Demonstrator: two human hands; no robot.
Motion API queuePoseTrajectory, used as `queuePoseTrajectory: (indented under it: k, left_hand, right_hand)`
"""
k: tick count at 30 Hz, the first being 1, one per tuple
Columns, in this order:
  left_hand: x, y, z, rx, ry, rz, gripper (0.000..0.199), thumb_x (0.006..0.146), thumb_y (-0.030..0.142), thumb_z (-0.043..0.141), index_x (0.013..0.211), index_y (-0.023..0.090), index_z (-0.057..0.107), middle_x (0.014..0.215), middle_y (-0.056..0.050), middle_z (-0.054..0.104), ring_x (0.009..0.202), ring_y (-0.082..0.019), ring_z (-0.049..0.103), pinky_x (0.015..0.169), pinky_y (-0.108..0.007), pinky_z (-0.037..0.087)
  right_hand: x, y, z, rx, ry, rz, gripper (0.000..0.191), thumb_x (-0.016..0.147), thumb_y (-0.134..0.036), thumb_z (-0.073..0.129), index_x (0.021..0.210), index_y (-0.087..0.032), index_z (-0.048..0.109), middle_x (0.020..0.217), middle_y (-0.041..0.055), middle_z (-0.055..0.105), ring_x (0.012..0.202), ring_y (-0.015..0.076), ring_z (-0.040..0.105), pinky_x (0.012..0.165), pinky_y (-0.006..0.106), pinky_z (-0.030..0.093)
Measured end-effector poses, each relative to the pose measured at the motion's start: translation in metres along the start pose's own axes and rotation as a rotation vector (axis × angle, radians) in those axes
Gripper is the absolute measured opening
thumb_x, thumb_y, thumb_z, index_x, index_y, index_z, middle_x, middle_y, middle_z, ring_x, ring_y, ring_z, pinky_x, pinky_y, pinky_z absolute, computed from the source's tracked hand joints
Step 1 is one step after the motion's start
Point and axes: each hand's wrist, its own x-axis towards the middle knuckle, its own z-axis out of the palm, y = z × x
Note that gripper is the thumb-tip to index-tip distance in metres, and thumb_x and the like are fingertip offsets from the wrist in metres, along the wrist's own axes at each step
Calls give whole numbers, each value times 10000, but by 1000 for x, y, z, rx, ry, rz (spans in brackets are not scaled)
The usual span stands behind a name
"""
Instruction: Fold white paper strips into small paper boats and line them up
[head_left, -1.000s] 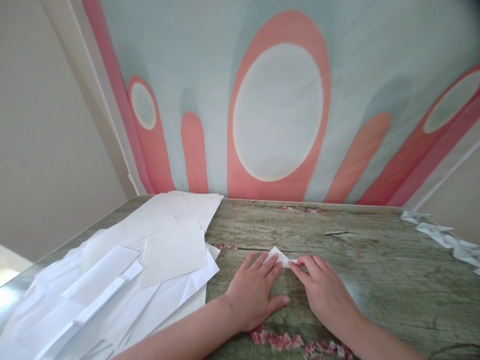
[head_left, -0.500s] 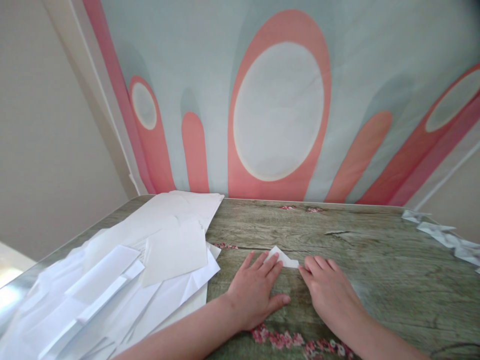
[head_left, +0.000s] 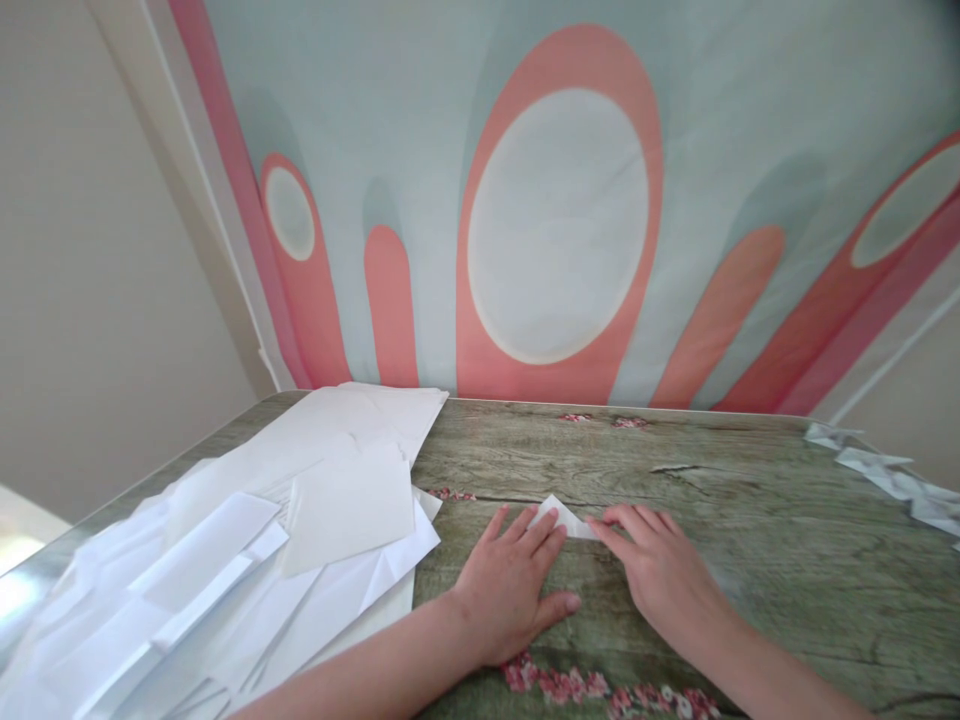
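Note:
A small folded white paper [head_left: 571,523] with a pointed top lies on the wood-patterned table. My left hand [head_left: 514,580] rests flat with its fingers spread, the fingertips pressing on the paper's left part. At the paper's right corner, my right hand [head_left: 651,560] has its fingers drawn together, thumb and forefinger at the tip of the paper. Part of the paper is hidden under the left fingers.
A large heap of white sheets and folded papers [head_left: 352,505] covers the table's left side. Several folded white pieces [head_left: 889,472] line the right edge. Behind the wood-grain table [head_left: 487,440] hangs a blue and coral patterned backdrop [head_left: 427,130].
The fingers of my right hand have shifted slightly left onto the paper's right corner, which now looks narrower and more pointed. My left hand has stayed in place.

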Motion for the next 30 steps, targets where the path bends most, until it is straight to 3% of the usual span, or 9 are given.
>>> queuePoseTrajectory:
  k: [6,19,30]
  left_hand:
    - [0,1,-1,-24,2,-7,632,890,612,200,1388,231,281,1453,-46,280,1324,-251,235,1070,-438,172]
    - [1,5,-8,43,50,-79,588,872,621,267,1328,272,393,1452,-53,279,1349,-296,145,1068,-489,170]
    - [-1,13,-13,155,28,-139,586,851,591,385,1259,186,497,1418,-88,345,1352,-291,142,1088,-487,156]
  right_hand:
    - [2,-15,4,74,-27,-63,297,808,-45,482,1019,-191,633,955,60,595,900,205,488,766,328,382]
    - [7,-19,7,-13,-97,-76,214,789,-53,536,948,-146,645,895,69,567,884,212,477,762,335,415]
    - [10,-20,5,-46,-110,-80,186,795,-67,553,935,-144,649,883,72,570,886,211,483,748,330,416]
